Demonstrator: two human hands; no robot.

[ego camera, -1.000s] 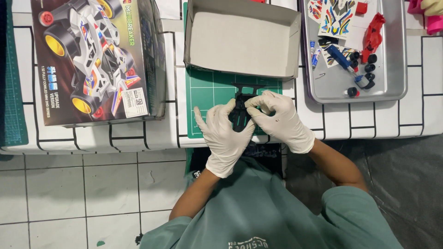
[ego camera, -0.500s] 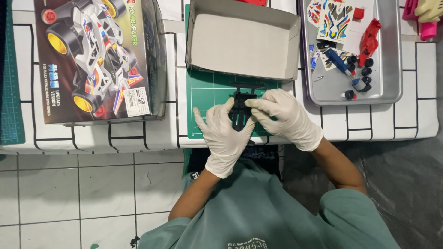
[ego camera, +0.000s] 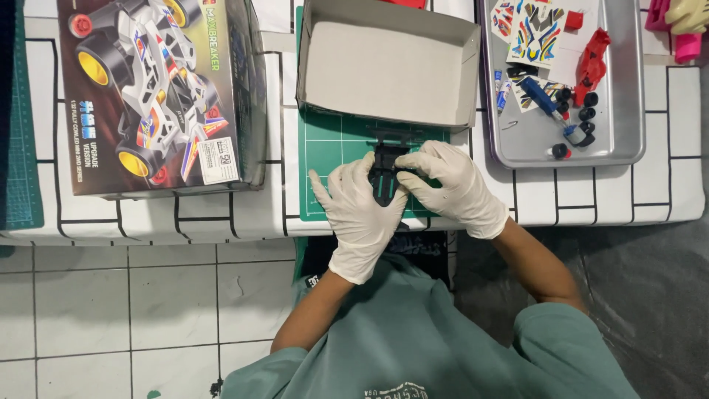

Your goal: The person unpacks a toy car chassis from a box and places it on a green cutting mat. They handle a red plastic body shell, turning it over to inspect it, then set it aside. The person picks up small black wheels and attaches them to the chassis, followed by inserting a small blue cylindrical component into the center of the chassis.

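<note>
Black plastic, a toy-car chassis (ego camera: 385, 171) by its shape, sits between two white-gloved hands above the green cutting mat (ego camera: 332, 159), just in front of the open grey cardboard box (ego camera: 391, 70). Left hand (ego camera: 360, 213) cups the near end and left side of the chassis, fingers curled round it, while the right hand (ego camera: 452, 185) pinches the far right edge between thumb and fingertips; the two hands are close together, both clamped on the one piece. Doing this well seems to call for a steady hold from the left hand so the right can work with its fingertips, and for keeping the part low over the mat, where anything small that slips loose would land in sight. Gloves likely dull the feel, so gentle, even pressure on the thin frame looks wiser than force. Off to the right a metal tray (ego camera: 628, 111) holds a sticker sheet (ego camera: 539, 29), a red body part (ego camera: 594, 63), a blue-handled tool (ego camera: 543, 100) and small black wheels (ego camera: 587, 114), near enough to reach. Left of the mat lies the printed kit box (ego camera: 159, 92), well clear of the hands
</note>
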